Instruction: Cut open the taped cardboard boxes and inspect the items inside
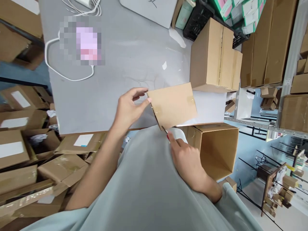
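Observation:
A small flat cardboard box (173,104) lies at the front edge of the grey table (115,106), turned slightly askew. The thumb and fingers of my left hand (131,106) grip its far left corner. Low on the right, my right hand (186,157) is closed around a knife (165,130). Its thin blade points at the box's near left corner, and a bit of red shows by my fingertips. Most of the knife's handle is hidden in my hand. Whether the blade touches the cardboard I cannot tell.
An open carton (218,150) stands below the table edge on the right. A closed carton (211,57) sits on the table's right side, near a black crate (198,19). A white cable (69,78) runs at upper left. Piled cartons (64,168) fill the lower left.

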### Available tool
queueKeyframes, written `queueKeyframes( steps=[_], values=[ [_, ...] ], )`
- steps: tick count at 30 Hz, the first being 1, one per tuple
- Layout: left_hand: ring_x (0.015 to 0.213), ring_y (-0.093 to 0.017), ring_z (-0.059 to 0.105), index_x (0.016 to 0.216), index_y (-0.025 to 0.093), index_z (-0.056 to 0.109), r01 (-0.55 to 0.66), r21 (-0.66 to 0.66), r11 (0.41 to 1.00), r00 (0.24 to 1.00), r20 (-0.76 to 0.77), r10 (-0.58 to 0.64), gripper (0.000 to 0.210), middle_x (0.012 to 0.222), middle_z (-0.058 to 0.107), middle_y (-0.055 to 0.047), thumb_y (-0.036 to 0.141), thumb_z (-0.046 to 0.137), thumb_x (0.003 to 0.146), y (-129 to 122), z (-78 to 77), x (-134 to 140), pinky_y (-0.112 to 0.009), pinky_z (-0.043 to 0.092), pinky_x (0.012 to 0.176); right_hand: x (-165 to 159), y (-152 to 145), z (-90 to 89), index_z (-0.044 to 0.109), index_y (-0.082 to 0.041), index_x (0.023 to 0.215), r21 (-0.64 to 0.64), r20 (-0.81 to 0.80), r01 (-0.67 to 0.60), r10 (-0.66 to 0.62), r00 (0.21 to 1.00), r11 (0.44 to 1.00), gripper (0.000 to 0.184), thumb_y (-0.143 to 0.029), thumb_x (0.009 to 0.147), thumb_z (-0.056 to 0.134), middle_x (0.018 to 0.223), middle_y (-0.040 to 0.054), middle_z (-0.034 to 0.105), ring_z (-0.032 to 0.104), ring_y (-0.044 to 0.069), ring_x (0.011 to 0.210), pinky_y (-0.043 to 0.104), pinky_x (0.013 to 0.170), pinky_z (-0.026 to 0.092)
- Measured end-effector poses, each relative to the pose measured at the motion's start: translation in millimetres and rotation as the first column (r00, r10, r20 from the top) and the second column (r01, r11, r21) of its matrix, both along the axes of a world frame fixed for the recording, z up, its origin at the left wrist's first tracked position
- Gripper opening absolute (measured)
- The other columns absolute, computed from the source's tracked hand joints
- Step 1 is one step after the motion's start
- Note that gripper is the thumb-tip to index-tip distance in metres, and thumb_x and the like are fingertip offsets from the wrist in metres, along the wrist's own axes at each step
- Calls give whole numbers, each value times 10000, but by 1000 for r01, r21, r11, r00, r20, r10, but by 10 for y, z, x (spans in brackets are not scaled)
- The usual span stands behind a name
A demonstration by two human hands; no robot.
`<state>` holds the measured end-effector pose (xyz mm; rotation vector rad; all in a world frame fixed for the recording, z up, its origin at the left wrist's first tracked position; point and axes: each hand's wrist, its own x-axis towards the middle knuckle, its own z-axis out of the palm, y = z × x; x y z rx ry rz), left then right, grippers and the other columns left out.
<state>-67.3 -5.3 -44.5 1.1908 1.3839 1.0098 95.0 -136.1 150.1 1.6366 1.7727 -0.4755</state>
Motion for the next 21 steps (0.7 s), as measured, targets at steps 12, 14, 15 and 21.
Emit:
queueKeyframes(
  steps=[12,14,15,21],
  values=[
    [1642,-370,472,1353,326,714,245,217,945,911,-384,-147,331,1582,672,-69,423,713,1036,299,656,1312,-657,305,1400,1454,276,-3,554,-217,1706,463,-224,278,-193,955,842,560,-243,1156,451,1100,93,824,760,201,859,242,643,478],
    [1668,-366,436,1353,332,707,244,213,946,898,-418,-138,307,1602,659,-71,458,666,1075,302,632,1449,-676,242,1416,1524,332,-48,552,-220,1709,449,-249,267,-167,954,853,562,-240,1156,451,1073,86,818,746,193,836,237,614,441],
    [1666,-363,440,1357,336,702,239,209,948,894,-428,-131,306,1609,656,-74,472,642,1090,300,610,1479,-679,224,1419,1547,362,-73,548,-225,1713,439,-251,255,-154,956,861,565,-239,1157,451,1051,79,812,733,185,811,235,598,417],
    [1588,-342,529,1405,353,666,242,188,952,881,-455,-134,345,1625,640,-82,523,586,1116,297,522,1462,-659,188,1429,1564,632,-205,482,-287,1758,385,-222,183,-102,970,904,598,-229,1164,458,1045,53,776,655,150,716,246,589,353]
  ],
)
